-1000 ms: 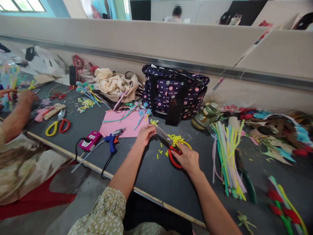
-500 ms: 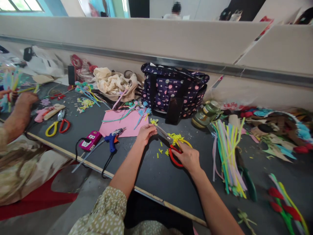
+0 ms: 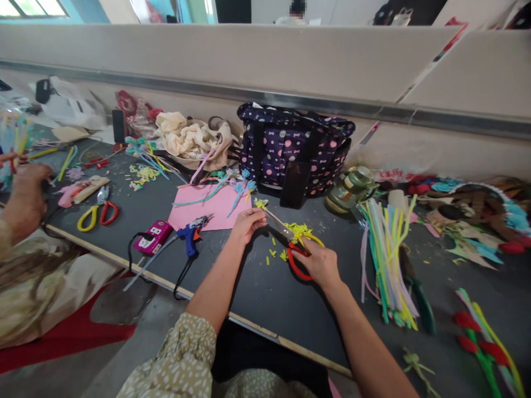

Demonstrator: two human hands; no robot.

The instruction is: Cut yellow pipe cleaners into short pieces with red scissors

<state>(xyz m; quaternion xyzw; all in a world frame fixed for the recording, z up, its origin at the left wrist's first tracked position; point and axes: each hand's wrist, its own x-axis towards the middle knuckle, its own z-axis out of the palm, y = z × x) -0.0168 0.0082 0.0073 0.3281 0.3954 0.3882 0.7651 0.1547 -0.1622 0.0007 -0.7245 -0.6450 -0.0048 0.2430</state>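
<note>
My right hand [image 3: 321, 262] grips a pair of scissors [image 3: 290, 235] with one red and one yellow handle loop, the blades pointing up and left. At their tips, my left hand [image 3: 250, 222] is closed in a pinch on a small yellow pipe-cleaner piece [image 3: 261, 204]; its exact shape is too small to tell. Beneath and beside the scissors lies a pile of short yellow cuttings [image 3: 298, 229], with a few loose bits scattered toward the table's front. Left of my left hand is a pink sheet [image 3: 199, 204] with pipe-cleaner flowers [image 3: 244, 188] on it.
A blue glue gun [image 3: 191, 237] and magenta box [image 3: 153, 237] lie left. Behind stand a dotted bag [image 3: 269, 149], a phone [image 3: 295, 185] and a jar [image 3: 350, 190]. Pipe cleaners [image 3: 390, 260] and pliers [image 3: 418, 298] lie right. A co-worker's hand [image 3: 33, 179] is far left.
Both my hands keep almost the same place, with the scissors still at the yellow piece. The co-worker's hand at far left has shifted slightly. The view has tilted a little.
</note>
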